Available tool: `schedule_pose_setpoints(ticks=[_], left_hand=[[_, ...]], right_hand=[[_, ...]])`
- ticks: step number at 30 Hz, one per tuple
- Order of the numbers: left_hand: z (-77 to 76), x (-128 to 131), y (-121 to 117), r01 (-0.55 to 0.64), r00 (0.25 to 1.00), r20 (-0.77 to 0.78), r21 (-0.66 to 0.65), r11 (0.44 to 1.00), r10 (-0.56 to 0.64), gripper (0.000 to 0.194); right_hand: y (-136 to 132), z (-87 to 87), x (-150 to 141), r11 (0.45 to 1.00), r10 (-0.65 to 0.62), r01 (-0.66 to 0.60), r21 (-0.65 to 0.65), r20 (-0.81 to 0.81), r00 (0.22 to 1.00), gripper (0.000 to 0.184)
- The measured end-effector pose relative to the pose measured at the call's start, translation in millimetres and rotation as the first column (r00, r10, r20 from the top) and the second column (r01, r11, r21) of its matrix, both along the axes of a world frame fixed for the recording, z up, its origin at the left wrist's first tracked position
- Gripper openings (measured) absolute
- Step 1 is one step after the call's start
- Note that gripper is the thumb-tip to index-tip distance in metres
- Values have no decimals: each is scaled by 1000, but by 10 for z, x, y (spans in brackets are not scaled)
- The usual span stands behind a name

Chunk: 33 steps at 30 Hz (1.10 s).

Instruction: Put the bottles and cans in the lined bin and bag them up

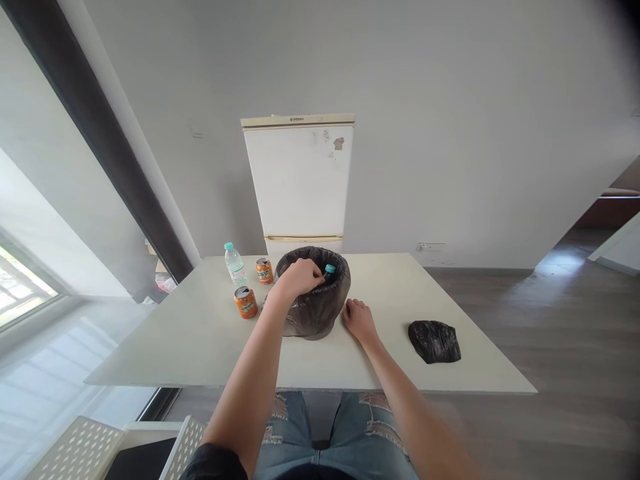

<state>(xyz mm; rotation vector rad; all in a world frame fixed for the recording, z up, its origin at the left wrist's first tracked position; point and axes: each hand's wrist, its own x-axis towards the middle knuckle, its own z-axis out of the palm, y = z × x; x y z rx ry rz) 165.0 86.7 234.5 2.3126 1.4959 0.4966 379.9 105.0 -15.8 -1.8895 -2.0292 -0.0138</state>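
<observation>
Above the mouth of the black-bagged bin (pixel 316 315) on the tabletop (pixel 395 287), your left hand (pixel 299 277) bends its fingers beside a teal-capped bottle (pixel 330 269) inside; whether they pinch it, I cannot tell. Your right hand (pixel 359 320) rests just beside the bin, its fingers loosely curled.

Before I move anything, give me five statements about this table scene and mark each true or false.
1. The left hand reaches over the rim of the black-lined bin. True.
2. The right hand grips the crumpled black plastic. False: that lies apart from it on the table.
3. The nearer orange can and the farther orange can both stand left of the bin. True.
4. The clear bottle lies on its side. False: it stands upright.
5. The cap inside the bin is red. False: it is teal.
</observation>
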Motion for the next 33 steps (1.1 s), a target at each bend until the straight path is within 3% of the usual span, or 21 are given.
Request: schedule_pose_setpoints(ticks=[5, 8, 10, 12, 15, 17, 18, 21, 24, 29, 33], left_hand=[[0, -80, 13, -20, 997, 82, 135, 991, 9, 22], [36, -341, 82, -155, 968, 230, 242, 958, 98, 22], [35, -662, 197, -329, 913, 347, 314, 890, 215, 20], [-26, -1073, 365, -511, 837, 415, 359, 781, 357, 19], [-254, -1721, 658, -692, 716, 466, 377, 616, 520, 25], [-463, -2088, 835, -754, 654, 449, 330, 568, 608, 45], [-568, -2240, 913, -755, 654, 424, 303, 582, 627, 54], [-827, -2564, 1119, -628, 777, 280, 283, 725, 563, 72], [-947, -2724, 1309, -509, 861, 141, 277, 815, 489, 78], [-890, -2748, 1556, -489, 867, 37, 251, 835, 497, 77], [-807, -2650, 1587, -488, 867, 27, 244, 838, 497, 61]], right_hand=[[-2, 1, 4, 1000, 3, -3, -1, 0, 1000, 11], [-1, -6, 9, 1000, 6, -6, -2, -5, 1000, 12], [3, -15, 12, 1000, 5, -5, -1, -9, 1000, 13], [10, -26, 16, 1000, 3, -3, 0, -14, 1000, 14], [21, -36, 21, 1000, 6, -6, 3, -22, 1000, 14], [25, -39, 25, 1000, 9, -9, 9, -29, 1000, 14], [27, -40, 26, 1000, 11, -11, 13, -33, 999, 14], [34, -47, 31, 1000, 16, -15, 26, -41, 999, 15], [48, -66, 35, 999, 23, -22, 33, -44, 999, 15], [72, -111, 41, 999, 29, -27, 44, -47, 999, 15], [76, -127, 42, 998, 30, -27, 55, -54, 998, 15]])
